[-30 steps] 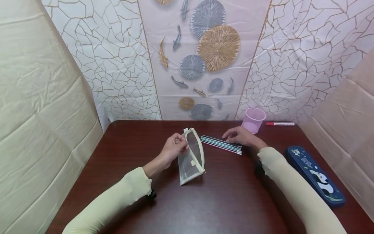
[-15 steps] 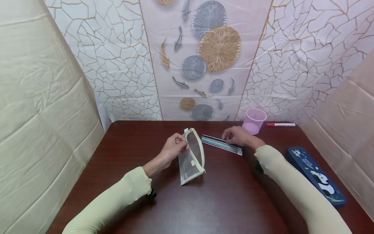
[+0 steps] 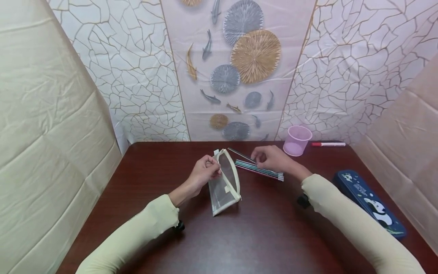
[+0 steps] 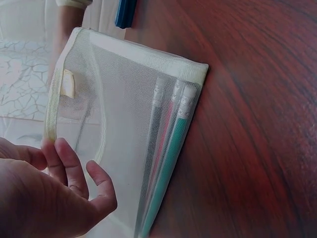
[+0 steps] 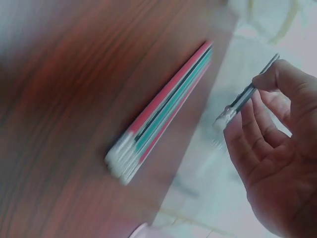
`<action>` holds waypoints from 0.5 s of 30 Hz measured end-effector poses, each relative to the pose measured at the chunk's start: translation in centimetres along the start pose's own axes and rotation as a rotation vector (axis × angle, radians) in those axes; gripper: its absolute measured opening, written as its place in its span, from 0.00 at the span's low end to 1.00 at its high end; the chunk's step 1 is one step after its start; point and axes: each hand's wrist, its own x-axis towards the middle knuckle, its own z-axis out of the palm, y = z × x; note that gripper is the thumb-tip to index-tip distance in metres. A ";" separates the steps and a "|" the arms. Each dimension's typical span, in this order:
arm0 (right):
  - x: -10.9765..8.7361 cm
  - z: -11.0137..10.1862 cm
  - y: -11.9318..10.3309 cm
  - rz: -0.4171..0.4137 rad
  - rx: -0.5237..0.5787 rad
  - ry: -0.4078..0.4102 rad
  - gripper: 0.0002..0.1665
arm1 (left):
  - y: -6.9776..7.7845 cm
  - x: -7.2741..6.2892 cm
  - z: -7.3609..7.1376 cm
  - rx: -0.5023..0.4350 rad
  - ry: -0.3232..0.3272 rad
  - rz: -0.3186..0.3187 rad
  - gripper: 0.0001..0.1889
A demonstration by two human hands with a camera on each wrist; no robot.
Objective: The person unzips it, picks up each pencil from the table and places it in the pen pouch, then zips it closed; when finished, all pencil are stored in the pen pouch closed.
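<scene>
My left hand [image 3: 204, 172] pinches the zip edge of a cream mesh pencil pouch [image 4: 124, 99], holding it up with its mouth parted. Through the mesh, 3 pencils [image 4: 171, 148] with white eraser ends show: one dark, one red, one green. My right hand [image 3: 272, 158] pinches a dark pencil [image 5: 242, 101] between thumb and fingers, raised above the table, its far end pointing toward the pouch. Below that hand, a row of several red, green and dark pencils [image 5: 163, 109] lies on the table, eraser ends together.
A pink cup [image 3: 297, 141] stands at the back right, with a red and white marker [image 3: 328, 144] beside it. At the right edge lies a blue pencil case [image 3: 371, 205] with a panda picture. Patterned cloth [image 3: 143, 76] hangs behind the brown table [image 3: 260, 236].
My right hand has lifted one dark pencil off the row and moved slightly left with it. The left hand keeps its hold on the pouch, almost unmoved.
</scene>
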 end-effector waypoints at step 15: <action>-0.1 1.2 -4.0 0.032 0.133 -0.107 0.11 | -0.2 0.3 0.3 -0.027 0.008 0.001 0.05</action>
